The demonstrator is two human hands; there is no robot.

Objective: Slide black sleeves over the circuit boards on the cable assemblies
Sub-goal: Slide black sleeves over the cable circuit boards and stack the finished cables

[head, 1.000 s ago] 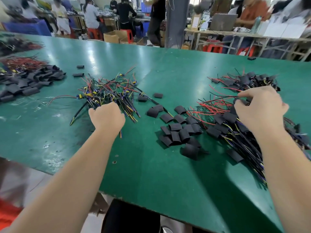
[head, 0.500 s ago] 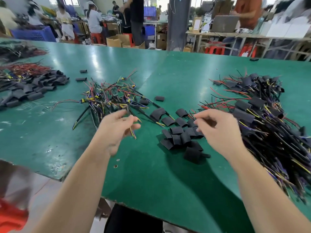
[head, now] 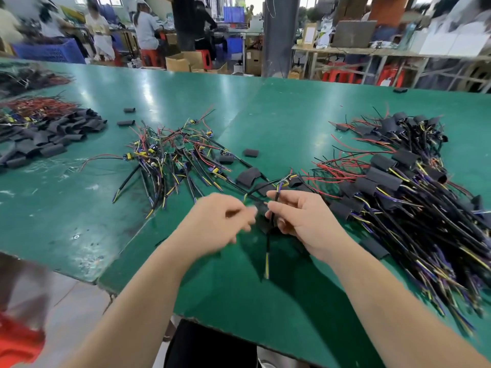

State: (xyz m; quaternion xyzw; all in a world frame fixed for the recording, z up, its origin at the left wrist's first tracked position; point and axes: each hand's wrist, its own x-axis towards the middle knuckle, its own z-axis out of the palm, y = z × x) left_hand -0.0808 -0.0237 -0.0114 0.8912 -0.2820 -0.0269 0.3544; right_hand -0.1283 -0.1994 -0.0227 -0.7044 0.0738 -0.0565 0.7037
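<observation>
the right hand (head: 305,221) has its grip pinched on a black cable (head: 267,251) between thumb and fingertips, above the middle of the table's (head: 292,115) near edge. the cable's circuit board (head: 285,180) sticks up past the fingers, and its yellow-tipped end hangs down. the left hand (head: 215,224) is just beside it, blurred, fingers curled; whether its grip holds anything i cannot tell. loose black sleeves (head: 247,177) lie just behind the hands. bare cables (head: 172,160) are heaped toward the left edge, sleeved cables (head: 411,195) toward the right edge.
</observation>
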